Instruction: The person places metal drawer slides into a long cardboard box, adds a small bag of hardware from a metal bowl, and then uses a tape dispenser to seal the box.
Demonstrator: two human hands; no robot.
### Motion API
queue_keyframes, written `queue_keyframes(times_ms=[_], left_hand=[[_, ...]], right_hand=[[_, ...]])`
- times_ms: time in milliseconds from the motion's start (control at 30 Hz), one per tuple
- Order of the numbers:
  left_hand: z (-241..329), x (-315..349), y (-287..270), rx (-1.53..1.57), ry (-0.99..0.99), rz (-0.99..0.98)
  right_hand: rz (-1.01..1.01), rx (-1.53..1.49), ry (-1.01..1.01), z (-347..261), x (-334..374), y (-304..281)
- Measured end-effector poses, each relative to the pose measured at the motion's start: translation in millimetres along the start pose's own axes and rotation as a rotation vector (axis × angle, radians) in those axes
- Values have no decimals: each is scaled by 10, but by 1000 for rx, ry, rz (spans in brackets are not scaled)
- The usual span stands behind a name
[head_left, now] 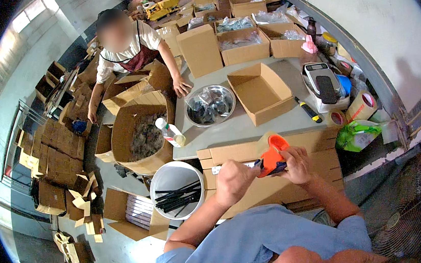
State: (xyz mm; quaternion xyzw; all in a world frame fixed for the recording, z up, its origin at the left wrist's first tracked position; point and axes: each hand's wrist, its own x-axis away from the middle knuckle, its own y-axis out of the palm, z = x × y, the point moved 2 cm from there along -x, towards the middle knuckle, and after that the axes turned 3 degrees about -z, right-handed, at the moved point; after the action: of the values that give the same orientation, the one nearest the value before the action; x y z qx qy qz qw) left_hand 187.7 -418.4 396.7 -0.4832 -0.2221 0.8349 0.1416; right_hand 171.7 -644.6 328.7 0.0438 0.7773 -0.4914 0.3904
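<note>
Above the flattened cardboard boxes (298,186), my right hand (296,165) is wrapped round an orange tape dispenser (273,162) with dark parts and a roll of tape at its top. My left hand (235,181) is closed like a fist, its fingertips meeting the dark end of the dispenser. What those fingers pinch is too small to make out. A small white strip (216,170) shows beside the left hand. The cardboard lies flat in a stack at the table's near edge.
An open carton (260,93), a metal bowl (210,106) of bagged parts, a bottle (170,133), a utility knife (309,110) and tape rolls (360,105) are on the table. A bucket (159,180) of black rods stands left. A co-worker (135,49) leans over cartons across from me.
</note>
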Motion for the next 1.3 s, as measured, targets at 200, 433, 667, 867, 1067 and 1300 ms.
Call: queue_keyframes(times_ms=[200, 433, 667, 867, 1067, 1300], left_hand=[[-215, 464, 295, -233, -35, -138], [-435, 992, 692, -37, -286, -318], [-1045, 1864, 933, -169, -703, -944], [-1110, 2162, 1102, -370, -657, -1147], [-1163, 2418, 1220, -581, -481, -1040], [-1081, 2022, 1010, -387, -659, -1132]], right_hand=[[-288, -76, 197, 676, -92, 239], [-236, 355, -124, 1940, -145, 636], [-327, 397, 0, 2500, -170, 1083], [-558, 263, 169, 2409, -112, 1013], [-392, 103, 285, 2236, -15, 676], [-144, -51, 587, 1262, 881, 773]])
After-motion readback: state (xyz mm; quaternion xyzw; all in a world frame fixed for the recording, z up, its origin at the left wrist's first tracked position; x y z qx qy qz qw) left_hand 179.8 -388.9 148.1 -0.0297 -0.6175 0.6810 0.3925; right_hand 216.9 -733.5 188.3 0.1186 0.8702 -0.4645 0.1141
